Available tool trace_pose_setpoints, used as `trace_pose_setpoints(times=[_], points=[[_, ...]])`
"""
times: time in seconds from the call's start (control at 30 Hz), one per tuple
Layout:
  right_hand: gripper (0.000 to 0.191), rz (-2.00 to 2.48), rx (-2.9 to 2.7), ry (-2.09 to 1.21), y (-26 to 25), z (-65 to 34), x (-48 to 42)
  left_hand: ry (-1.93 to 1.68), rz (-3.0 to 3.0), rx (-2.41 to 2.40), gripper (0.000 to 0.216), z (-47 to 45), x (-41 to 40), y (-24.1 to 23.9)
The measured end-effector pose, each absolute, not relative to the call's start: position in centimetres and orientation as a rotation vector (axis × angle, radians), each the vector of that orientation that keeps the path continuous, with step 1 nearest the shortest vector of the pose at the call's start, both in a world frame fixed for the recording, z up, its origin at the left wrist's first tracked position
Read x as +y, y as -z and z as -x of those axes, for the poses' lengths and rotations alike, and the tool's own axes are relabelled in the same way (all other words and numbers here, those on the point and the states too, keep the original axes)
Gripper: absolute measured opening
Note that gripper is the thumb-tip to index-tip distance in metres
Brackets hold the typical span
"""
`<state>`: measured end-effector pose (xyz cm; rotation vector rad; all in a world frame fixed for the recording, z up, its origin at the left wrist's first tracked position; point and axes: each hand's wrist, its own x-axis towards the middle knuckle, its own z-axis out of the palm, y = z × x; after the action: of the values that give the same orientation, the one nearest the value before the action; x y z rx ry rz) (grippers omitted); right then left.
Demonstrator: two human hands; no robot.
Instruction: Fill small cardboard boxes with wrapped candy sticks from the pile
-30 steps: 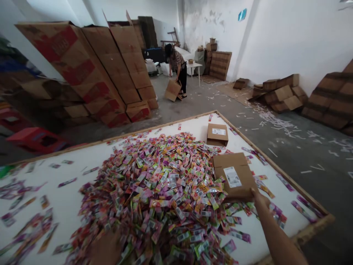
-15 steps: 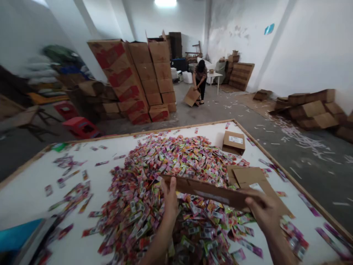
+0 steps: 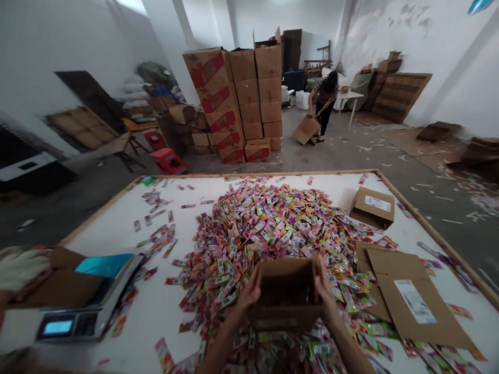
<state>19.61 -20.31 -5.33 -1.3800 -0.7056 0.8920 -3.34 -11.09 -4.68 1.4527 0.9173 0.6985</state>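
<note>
gloved hand (image 3: 19,268) cut off at left edge, label (image 3: 415,301) print unreadable

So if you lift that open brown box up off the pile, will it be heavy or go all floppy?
Probably light: the open box looks empty inside. Its cardboard walls stand square between the left hand and right hand, so it is likely fairly stiff. The packet pile beneath would probably slide about.

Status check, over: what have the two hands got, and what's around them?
Left hand and right hand grip sides of open cardboard box. Box over packet pile. Flattened cardboard right, scale left.
</note>
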Motion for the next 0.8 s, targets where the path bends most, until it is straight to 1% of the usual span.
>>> trace_pose_setpoints(times=[0.07,0.1,0.13,0.17,0.23,0.27,0.3,0.37,0.4,0.47,0.5,0.53,0.57,0.63,0.67,0.7,0.8], points=[[0.078,1.468,-0.756,-0.954,8.4,-19.6,-20.7,-0.623,-1.510,0.837,0.101,3.3,-11.4,6.3],[0.077,1.487,-0.804,-0.953,9.7,-19.6,-21.1,-0.640,-1.566,0.818,0.100,3.4,-11.7,7.1],[0.072,1.485,-0.830,-0.931,10.7,-19.7,-21.6,-0.704,-1.631,0.831,0.092,3.5,-12.2,7.8],[0.064,1.472,-0.821,-0.893,11.4,-19.7,-22.1,-0.801,-1.692,0.875,0.077,3.7,-12.7,8.3],[0.039,1.453,-0.746,-0.818,11.9,-19.6,-22.9,-0.936,-1.792,0.963,0.043,4.5,-14.0,8.8],[0.026,1.454,-0.715,-0.786,11.9,-19.5,-23.2,-0.942,-1.820,0.988,0.032,5.0,-14.6,8.8],[0.018,1.462,-0.705,-0.757,11.9,-19.3,-23.4,-0.910,-1.831,0.990,0.030,5.5,-15.1,8.6],[0.009,1.484,-0.730,-0.714,11.8,-19.1,-23.6,-0.801,-1.796,0.934,0.037,6.7,-16.1,8.0],[0.008,1.493,-0.743,-0.709,11.9,-19.0,-23.7,-0.744,-1.758,0.891,0.048,7.2,-16.5,7.7],[0.006,1.498,-0.742,-0.727,12.0,-19.3,-23.9,-0.660,-1.687,0.819,0.080,7.6,-17.0,7.2],[0.005,1.493,-0.743,-0.756,12.1,-19.5,-24.1,-0.643,-1.664,0.817,0.090,7.5,-17.2,7.0],[0.006,1.486,-0.752,-0.806,12.1,-19.9,-24.3,-0.645,-1.643,0.854,0.090,7.1,-17.2,7.0],[0.009,1.479,-0.764,-0.880,12.1,-20.2,-24.6,-0.660,-1.620,0.924,0.081,6.6,-17.2,7.0],[0.022,1.463,-0.781,-1.043,12.0,-20.7,-25.4,-0.698,-1.568,1.074,0.054,5.3,-17.0,7.4],[0.030,1.469,-0.787,-1.090,12.1,-20.7,-25.8,-0.702,-1.546,1.112,0.045,4.7,-16.9,7.8],[0.038,1.493,-0.793,-1.102,12.3,-20.5,-26.1,-0.693,-1.534,1.121,0.042,4.2,-16.9,8.2],[0.060,1.651,-0.821,-0.962,13.6,-19.2,-26.7,-0.672,-1.582,1.105,0.052,3.6,-17.5,10.3]])
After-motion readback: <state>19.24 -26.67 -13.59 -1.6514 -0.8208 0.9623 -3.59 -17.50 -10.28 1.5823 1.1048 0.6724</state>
